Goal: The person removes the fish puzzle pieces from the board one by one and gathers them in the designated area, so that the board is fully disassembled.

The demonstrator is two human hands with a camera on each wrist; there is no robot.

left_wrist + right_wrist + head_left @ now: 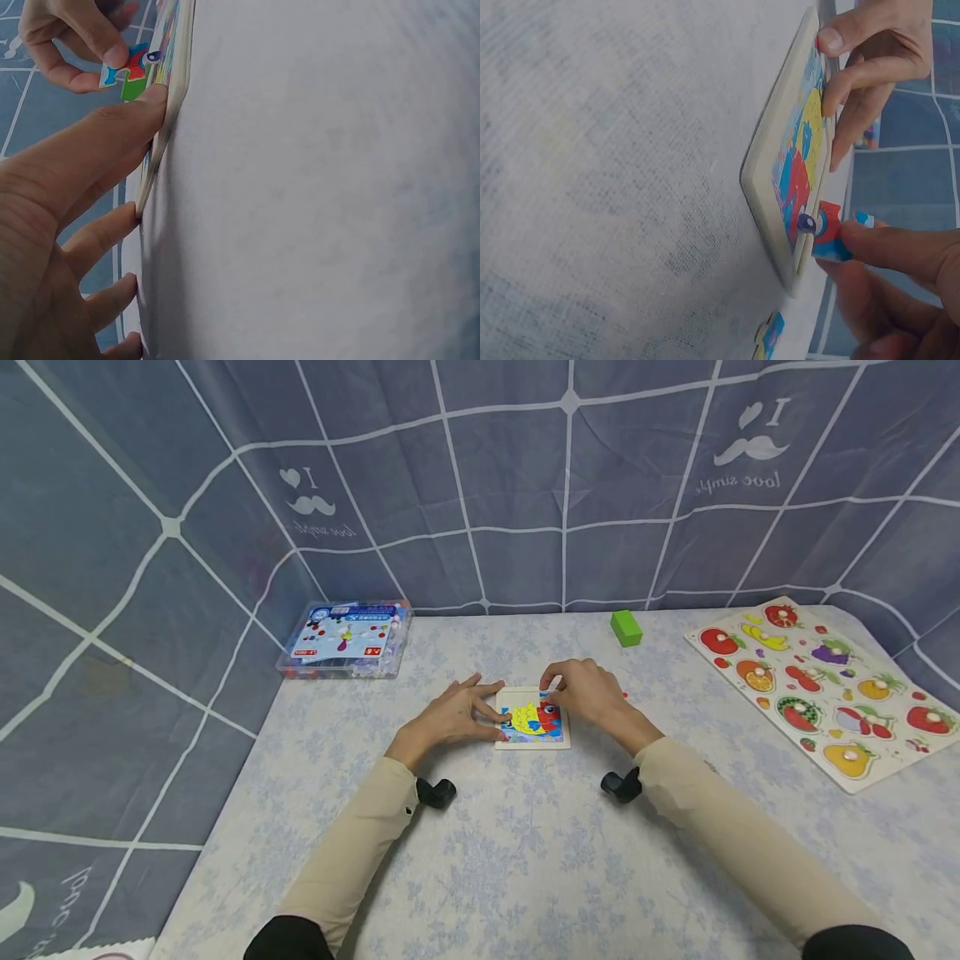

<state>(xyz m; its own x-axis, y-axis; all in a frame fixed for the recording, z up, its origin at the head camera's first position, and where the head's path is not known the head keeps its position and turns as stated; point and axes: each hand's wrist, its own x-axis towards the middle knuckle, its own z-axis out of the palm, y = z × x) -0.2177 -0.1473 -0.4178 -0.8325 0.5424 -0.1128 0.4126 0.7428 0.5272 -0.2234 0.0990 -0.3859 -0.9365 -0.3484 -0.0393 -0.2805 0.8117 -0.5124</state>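
A small wooden jigsaw puzzle (532,746) lies flat on the table, its pale frame around a yellow, red and blue fish picture (528,720). My left hand (452,713) is spread at the puzzle's left side, thumb and a fingertip touching the frame and picture. Between thumb and finger, my right hand (587,691) pinches a red and blue puzzle piece (829,234), held tilted over the frame's upper right corner. It overlaps the fish's eye end in the right wrist view. Another loose puzzle piece (771,334) lies on the table beside the frame, mostly behind my right hand in the head view.
A green block (626,628) stands behind my right hand. At the back left sits a clear plastic box (345,642) with a printed card. To the right lies a large fruit board (813,693). A grey patterned curtain (517,485) hangs along the table's back and left.
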